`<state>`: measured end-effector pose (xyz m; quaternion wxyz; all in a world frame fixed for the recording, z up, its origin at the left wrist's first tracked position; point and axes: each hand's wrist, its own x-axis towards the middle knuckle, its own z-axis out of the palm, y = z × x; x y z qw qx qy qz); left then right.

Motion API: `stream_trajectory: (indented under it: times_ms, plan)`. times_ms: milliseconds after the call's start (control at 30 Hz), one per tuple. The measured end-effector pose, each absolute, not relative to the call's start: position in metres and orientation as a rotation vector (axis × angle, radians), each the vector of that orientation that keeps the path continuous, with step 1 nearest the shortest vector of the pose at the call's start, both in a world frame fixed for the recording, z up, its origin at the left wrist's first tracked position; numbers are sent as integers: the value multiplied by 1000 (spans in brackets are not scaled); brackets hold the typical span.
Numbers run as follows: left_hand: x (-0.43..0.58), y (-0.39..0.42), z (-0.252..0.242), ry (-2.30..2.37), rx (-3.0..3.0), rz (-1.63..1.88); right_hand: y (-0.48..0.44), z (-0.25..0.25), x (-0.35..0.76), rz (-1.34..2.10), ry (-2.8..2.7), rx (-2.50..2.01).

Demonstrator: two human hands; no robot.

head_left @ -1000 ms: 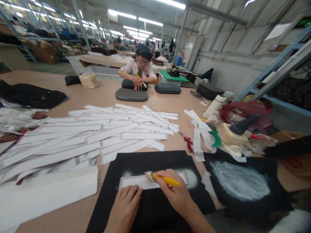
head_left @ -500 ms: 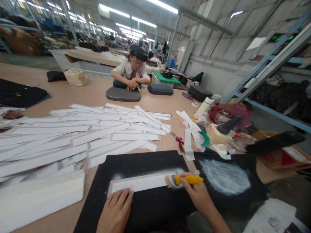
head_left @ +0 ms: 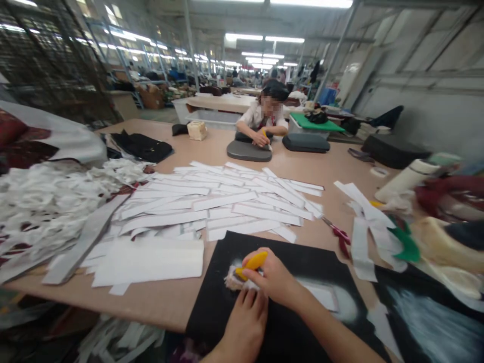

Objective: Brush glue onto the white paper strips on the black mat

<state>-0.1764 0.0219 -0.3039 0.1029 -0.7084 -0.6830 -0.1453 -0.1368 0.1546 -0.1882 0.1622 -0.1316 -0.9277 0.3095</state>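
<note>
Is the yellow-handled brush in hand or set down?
In hand: the right hand grips the yellow handle of the brush, its bristles down on the black sheet.

Rows of ceiling strip lights (head_left: 283, 39) flood the hall with bright, even light, leaving only faint, soft shadows around the right hand (head_left: 274, 277), while the wide lens bends the steel columns (head_left: 342, 50) toward the upper edge and the right edge smears into blur.
</note>
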Motion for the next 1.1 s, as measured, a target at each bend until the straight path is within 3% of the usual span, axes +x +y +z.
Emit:
stream_trajectory:
  times_ms: [167, 333, 533, 700, 900, 1100]
  plan:
    - [-178, 20, -300, -2073, -2142, -422, 158, -186, -177, 507, -2874, -203]
    - [-180, 21, -297, -2046, -2171, -528, 150, -185, -183, 394, -2924, -113]
    - [-178, 21, -297, -2106, -2161, -450, 163, -191, -166, 359, -2846, -396]
    - [-177, 23, -293, -2111, -2181, -379, 178, -186, -126, 32, -2854, -776]
    - [-181, 18, -295, -1994, -2121, -376, 175, -192, -87, 423, -2783, -722]
    - [-186, 29, -287, -1936, -2085, -421, 220, -193, 23, 42, -2520, -1367]
